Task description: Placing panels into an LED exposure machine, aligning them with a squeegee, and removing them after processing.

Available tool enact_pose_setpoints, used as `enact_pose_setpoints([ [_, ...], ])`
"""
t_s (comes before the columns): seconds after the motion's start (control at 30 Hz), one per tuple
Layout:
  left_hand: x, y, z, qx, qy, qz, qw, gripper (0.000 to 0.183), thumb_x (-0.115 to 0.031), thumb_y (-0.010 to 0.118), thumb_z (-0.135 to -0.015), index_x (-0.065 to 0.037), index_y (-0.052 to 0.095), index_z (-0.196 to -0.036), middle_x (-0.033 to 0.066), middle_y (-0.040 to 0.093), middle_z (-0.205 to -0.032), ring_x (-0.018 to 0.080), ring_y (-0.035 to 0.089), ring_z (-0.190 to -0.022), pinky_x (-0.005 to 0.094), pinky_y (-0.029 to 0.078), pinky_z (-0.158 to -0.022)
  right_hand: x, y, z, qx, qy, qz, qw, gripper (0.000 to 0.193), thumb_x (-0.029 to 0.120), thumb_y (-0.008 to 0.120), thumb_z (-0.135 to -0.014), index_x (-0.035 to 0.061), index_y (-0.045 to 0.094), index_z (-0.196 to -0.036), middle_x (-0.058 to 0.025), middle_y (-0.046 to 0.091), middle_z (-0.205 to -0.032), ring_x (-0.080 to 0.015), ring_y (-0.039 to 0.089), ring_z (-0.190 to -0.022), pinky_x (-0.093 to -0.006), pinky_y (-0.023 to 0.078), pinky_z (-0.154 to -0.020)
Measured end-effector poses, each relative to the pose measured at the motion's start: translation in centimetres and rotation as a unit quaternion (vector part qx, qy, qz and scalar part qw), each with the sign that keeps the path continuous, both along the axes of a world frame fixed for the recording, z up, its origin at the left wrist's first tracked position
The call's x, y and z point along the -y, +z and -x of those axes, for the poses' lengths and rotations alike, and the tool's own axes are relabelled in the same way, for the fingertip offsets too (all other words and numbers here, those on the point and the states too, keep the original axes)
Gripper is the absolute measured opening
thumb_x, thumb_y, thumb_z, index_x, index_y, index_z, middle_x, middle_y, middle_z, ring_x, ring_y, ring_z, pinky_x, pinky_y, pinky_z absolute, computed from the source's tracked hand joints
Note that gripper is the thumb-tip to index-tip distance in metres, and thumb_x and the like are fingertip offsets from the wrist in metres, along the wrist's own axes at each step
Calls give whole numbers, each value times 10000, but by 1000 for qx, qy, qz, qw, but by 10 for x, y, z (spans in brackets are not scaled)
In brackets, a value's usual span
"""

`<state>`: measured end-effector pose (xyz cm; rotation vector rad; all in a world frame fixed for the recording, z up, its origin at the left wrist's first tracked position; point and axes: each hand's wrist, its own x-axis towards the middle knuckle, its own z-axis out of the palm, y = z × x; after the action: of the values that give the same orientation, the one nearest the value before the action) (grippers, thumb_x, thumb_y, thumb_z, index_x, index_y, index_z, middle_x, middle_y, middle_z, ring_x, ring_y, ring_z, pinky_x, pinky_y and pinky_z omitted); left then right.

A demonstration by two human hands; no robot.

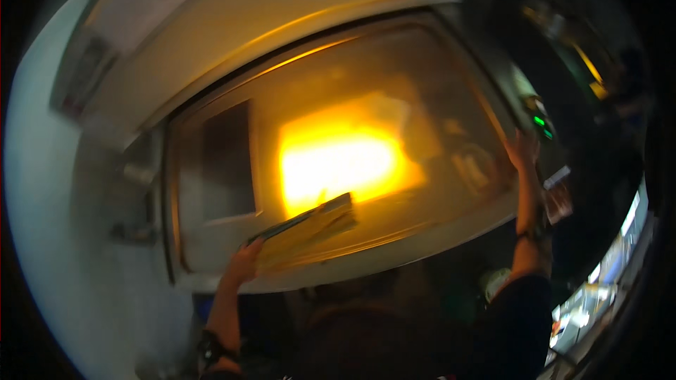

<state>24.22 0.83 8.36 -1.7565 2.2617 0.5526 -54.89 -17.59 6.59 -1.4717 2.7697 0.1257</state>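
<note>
My left hand (243,263) is closed on one end of a long, flat strip-like piece (306,226), its upper edge dark and its face dull yellow. The piece slants up to the right over the near part of a wide, framed glass-like panel (373,236). Its exact kind is too blurred to tell. My right hand (522,150) lies at the panel's right rim, fingers stretched out and nothing visible in them. Between the hands, a glaring yellow-white lit rectangle (338,165) shows in the panel, close behind the strip's far end.
A dark rectangle (227,162) occupies the panel's left part. Past the right rim are small green lights (542,127) and a reddish-brown item (558,203) beside my forearm. A pale wall-like surface (46,169) stands at the left. Bright clutter (588,309) shows at the lower right.
</note>
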Motion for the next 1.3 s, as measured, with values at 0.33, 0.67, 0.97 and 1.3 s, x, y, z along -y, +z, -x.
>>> enact_pose_setpoints([
  [0.33, 1, 66, -119, 35, 94, -206, 973, 846, 21, 623, -780, -277, 294, -1500, -19, 368, -1527, 385, 323, -1398, 481, 391, -1097, -321, -84, -377, 182, 217, 126, 951, 714, 404, 491, -937, 88, 224, -1519, -205, 183, -1581, -444, 116, -1458, -605, 92, -1156],
  [0.67, 263, 8, -258, -18, 92, -32, 995, 715, -24, 608, -814, -131, 365, -1479, 175, 473, -1429, 337, 469, -1301, 415, 399, -1075, -352, -8, -471, 87, -2, 241, 967, 696, 300, 494, -958, 52, 179, -1527, -216, 179, -1577, -429, 137, -1458, -600, 128, -1154],
  [0.97, 375, -35, -162, -78, 163, 93, 979, 641, -71, 647, -774, -129, 464, -1385, 168, 529, -1364, 336, 540, -1221, 419, 441, -1032, -289, 24, -548, 203, 117, 244, 941, 752, 375, 571, -902, 24, 254, -1487, -245, 216, -1549, -437, 161, -1447, -568, 127, -1155],
  [1.3, 85, 44, -137, -168, -70, -68, 981, 691, -69, 543, -733, -92, 453, -1417, 198, 655, -1157, 355, 630, -1068, 410, 493, -930, -175, 75, -561, 182, 390, 102, 897, 749, 287, 706, -805, 199, 361, -1464, -169, 320, -1520, -355, 249, -1438, -580, 179, -1149],
])
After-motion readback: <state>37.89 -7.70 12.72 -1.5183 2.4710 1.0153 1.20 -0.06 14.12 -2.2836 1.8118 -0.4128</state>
